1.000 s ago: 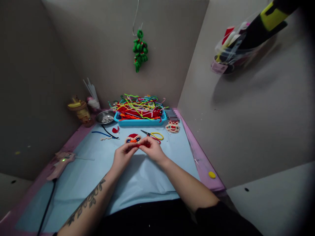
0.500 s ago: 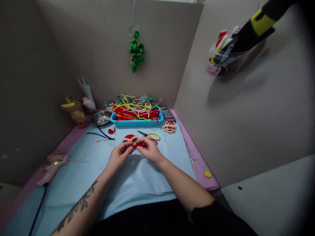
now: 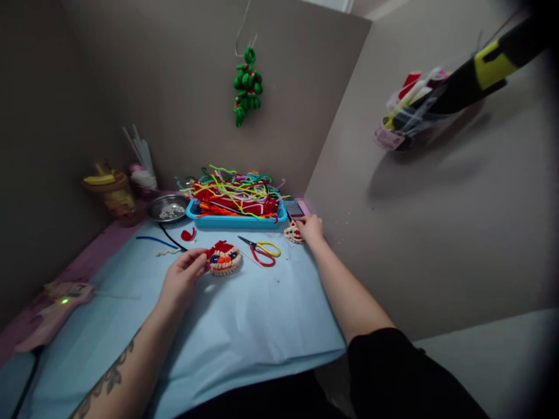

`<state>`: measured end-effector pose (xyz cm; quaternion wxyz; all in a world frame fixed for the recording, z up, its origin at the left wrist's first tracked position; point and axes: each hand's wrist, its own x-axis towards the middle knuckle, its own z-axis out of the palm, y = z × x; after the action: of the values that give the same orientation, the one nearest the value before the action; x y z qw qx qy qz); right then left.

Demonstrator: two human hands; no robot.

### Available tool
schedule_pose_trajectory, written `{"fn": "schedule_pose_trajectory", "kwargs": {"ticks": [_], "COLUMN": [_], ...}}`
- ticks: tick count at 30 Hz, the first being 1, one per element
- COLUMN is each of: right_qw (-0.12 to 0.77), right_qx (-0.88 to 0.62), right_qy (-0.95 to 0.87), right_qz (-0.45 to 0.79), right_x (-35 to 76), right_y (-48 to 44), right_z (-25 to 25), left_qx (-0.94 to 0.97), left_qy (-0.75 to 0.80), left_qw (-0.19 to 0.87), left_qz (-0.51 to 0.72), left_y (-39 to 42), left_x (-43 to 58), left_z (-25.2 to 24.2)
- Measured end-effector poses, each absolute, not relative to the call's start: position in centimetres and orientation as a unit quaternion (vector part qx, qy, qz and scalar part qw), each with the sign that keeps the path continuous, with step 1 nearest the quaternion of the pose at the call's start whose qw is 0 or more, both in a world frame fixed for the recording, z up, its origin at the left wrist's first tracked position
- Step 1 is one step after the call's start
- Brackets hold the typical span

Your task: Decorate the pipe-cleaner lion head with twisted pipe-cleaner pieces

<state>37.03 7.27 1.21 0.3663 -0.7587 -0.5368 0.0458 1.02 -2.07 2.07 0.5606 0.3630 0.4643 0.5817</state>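
My left hand (image 3: pixel 187 271) is closed in a pinch on a small red pipe-cleaner piece (image 3: pixel 211 252). That piece meets the left edge of a round pipe-cleaner face (image 3: pixel 226 263) with a cream fringe, blue eyes and an orange middle; whether they are joined I cannot tell. At the back right, my right hand (image 3: pixel 311 229) has its fingers closed at the right edge of a second cream-and-red face (image 3: pixel 293 233), partly covering it. Scissors (image 3: pixel 264 252) with one yellow and one red handle lie open between the hands.
A blue tray (image 3: pixel 238 222) heaped with coloured pipe cleaners stands at the back, beside a metal bowl (image 3: pixel 168 209). Loose pipe cleaners (image 3: pixel 157 240) and a red scrap (image 3: pixel 188 234) lie left. A pink glue gun (image 3: pixel 61 311) rests at the left edge; a phone-like slab (image 3: pixel 293 208) lies back right.
My hands have come apart from in front of the first face. The left moved left with the red piece; the right reached to the second face at the back right.
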Motion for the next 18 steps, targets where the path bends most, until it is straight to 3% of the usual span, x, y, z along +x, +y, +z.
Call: {"fn": "schedule_pose_trajectory", "kwargs": {"ticks": [4,9,13,18], "right_qw": [0.361,0.426,0.584,0.597], "right_qx": [-0.741,-0.679,-0.464,-0.323], "right_qy": [-0.564,-0.597,-0.664,-0.722], "right_qz": [0.039,0.02,0.051,0.134], "right_x": [37.6,36.9,32.4,26.0], "right_y": [7.3,4.2,-0.9,-6.5], "right_z": [1.6,3.7,6.4,8.6], "left_qx": [0.335,0.315,0.356,0.446], "left_qy": [0.452,0.415,0.38,0.309], "left_qw": [0.598,0.683,0.729,0.724], "left_qz": [0.571,0.512,0.444,0.425], "left_y": [-2.7,-3.6,-5.2,-7.4], "left_x": [0.6,1.5,4.1,5.9], "left_z": [2.2,2.8,3.9,6.8]}}
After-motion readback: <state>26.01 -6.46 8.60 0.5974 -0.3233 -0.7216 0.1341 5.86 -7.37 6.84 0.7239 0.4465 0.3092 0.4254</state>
